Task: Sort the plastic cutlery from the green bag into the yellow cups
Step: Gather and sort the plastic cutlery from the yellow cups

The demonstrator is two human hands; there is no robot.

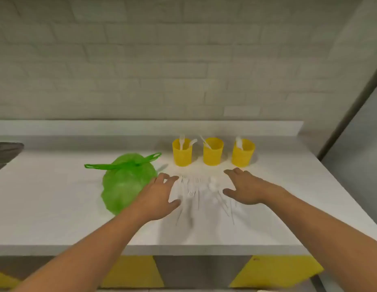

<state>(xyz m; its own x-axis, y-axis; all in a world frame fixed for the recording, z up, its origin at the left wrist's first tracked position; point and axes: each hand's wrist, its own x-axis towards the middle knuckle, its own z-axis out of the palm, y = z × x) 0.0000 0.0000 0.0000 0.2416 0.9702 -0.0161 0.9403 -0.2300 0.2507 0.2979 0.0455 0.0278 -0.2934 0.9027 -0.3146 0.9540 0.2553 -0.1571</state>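
Left hand [160, 193], right hand [244, 188] spread, palms down.

Soft, even light in front of me, only faint shadows on the counter [56, 197]. The white cutlery [197, 189] blurs and washes out; straight edges bow.

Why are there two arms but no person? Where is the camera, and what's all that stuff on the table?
There is no machine here. The camera sits on a person's head and looks forward and down, so you see only their own two arms reaching out, as if through their eyes. The left hand and the right hand are spread open over the white counter, and neither holds anything. Between them lies a loose pile of white plastic cutlery, hard to make out because it is white on white. To the left lies a crumpled green bag. Behind stand three yellow cups in a row, each with some cutlery in it.
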